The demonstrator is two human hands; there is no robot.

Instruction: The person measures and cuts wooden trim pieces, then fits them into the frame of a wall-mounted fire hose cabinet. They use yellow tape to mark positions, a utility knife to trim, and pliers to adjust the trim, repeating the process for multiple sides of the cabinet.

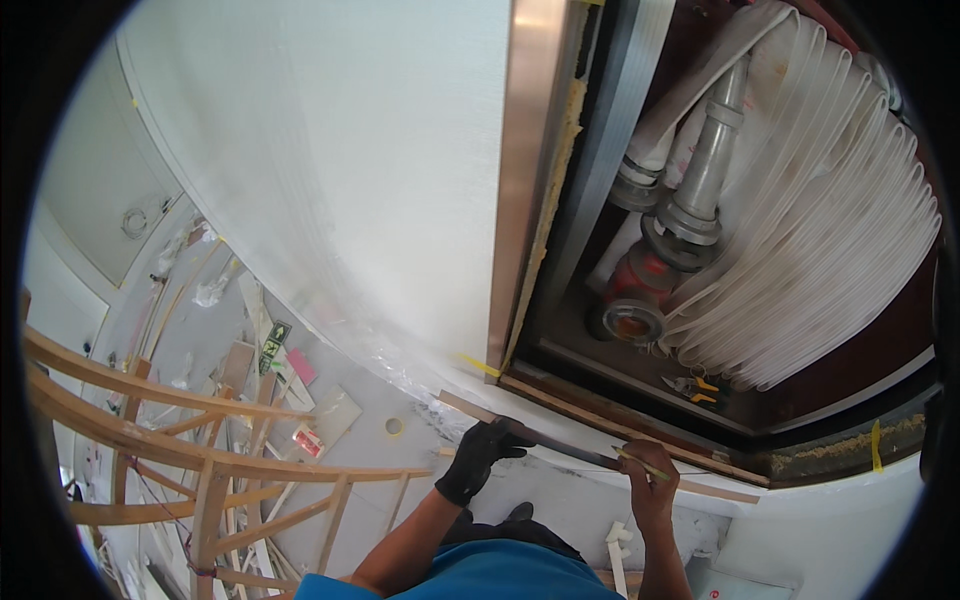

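Observation:
My left hand (482, 458), in a black glove, is closed round the left end of a dark, narrow flat bar (570, 447). The bar lies along a thin wooden strip (462, 404), which runs in front of the lower edge of an open wall cabinet. At the bar's right end is my bare right hand (650, 485), its fingers closed on a slim yellowish pencil (636, 461). The pencil's tip points left, close to the bar; whether it touches is hard to tell. My left fingers partly hide the bar and strip.
The cabinet holds a folded white fire hose (800, 220), a metal nozzle (715, 160) and orange-handled pliers (692, 386). A white wall panel (350, 150) stands at left. Beyond my left arm are a wooden ladder-like frame (210, 465), floor offcuts and a tape roll (394, 427).

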